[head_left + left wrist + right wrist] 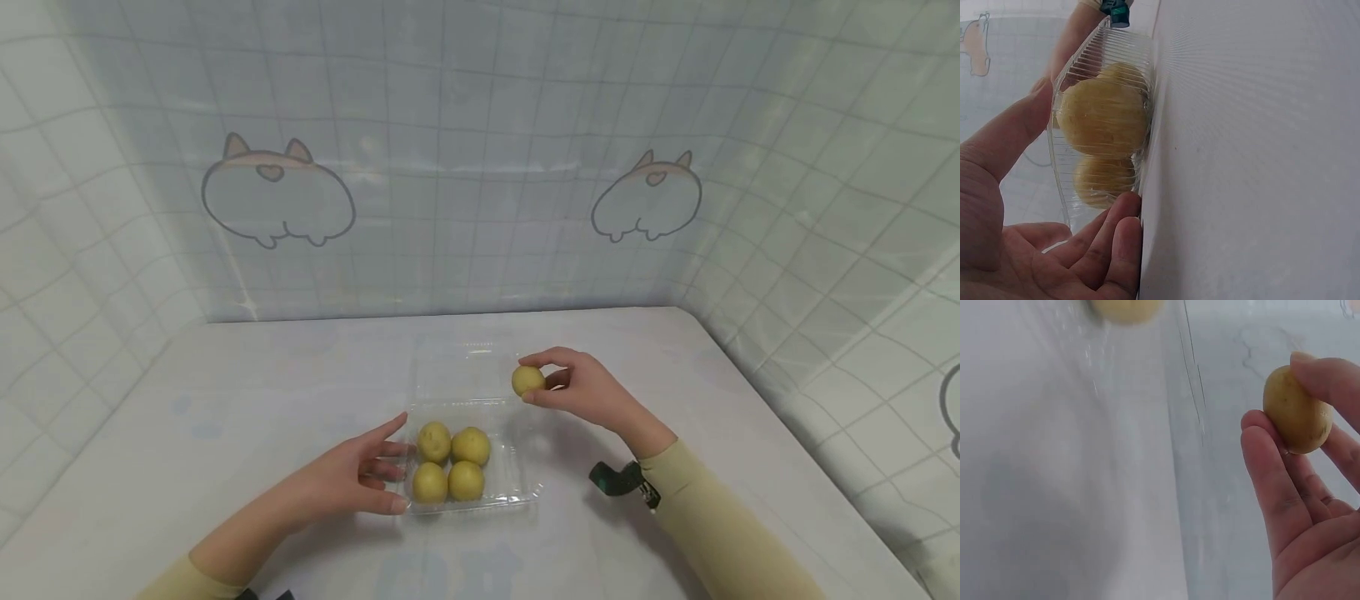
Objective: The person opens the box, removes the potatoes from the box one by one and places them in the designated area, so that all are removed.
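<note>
A clear plastic clamshell box (502, 467) lies on the table with its lid folded back. Several small yellow potatoes (467, 481) sit in the left half of its base. My left hand (345, 475) is at the box's left side, thumb near the front corner and fingers spread along the wall. In the left wrist view, the thumb reaches the rim while the other fingertips (1127, 206) rest low by the ribbed wall. Above the right edge of the lid (461, 375), my right hand (581, 385) pinches another potato (1297, 410) between thumb and fingers.
The white table (285, 383) is backed by a grid-patterned curtain (480, 208) with cartoon animal outlines, which also hangs along both sides. A dark green device (622, 479) is strapped at the right wrist.
</note>
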A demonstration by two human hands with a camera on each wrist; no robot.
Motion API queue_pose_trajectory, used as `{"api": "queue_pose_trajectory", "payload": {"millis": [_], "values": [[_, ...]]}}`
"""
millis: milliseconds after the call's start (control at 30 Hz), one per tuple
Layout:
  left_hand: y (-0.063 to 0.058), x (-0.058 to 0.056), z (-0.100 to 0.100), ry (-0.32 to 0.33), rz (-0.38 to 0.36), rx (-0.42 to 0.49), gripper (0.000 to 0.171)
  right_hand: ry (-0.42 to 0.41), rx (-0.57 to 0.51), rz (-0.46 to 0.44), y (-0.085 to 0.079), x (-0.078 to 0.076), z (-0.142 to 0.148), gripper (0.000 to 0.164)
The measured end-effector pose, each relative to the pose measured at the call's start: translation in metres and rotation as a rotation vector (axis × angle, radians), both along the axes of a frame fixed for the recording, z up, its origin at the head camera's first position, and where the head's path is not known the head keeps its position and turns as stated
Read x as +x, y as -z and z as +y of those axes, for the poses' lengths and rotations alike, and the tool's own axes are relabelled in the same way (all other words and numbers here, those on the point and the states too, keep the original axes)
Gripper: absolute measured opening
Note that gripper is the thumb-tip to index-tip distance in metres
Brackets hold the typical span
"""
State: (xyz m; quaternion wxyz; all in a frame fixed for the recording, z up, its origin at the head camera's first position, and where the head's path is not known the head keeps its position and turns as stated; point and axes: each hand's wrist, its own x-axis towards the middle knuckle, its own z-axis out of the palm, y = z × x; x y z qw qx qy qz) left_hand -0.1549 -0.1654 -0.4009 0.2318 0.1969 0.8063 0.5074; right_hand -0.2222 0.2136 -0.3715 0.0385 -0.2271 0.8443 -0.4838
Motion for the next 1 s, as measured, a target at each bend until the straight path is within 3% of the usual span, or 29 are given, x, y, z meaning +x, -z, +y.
{"api": "queue_pose_trajectory", "payload": {"millis": [133,333,1000], "values": [[0.000,0.000,0.000,-0.005,-0.001,-0.006,0.106,0.104,-0.001,-0.043,0.002,-0.007,0.010,0.050],[0.000,-0.001,0.000,-0.008,-0.009,-0.008,0.106,0.190,0.019,-0.050,0.010,-0.018,0.021,0.057],[-0.001,0.000,0.001,-0.005,-0.011,-0.011,0.107,0.278,0.011,-0.038,0.024,-0.033,0.046,0.059]]}}
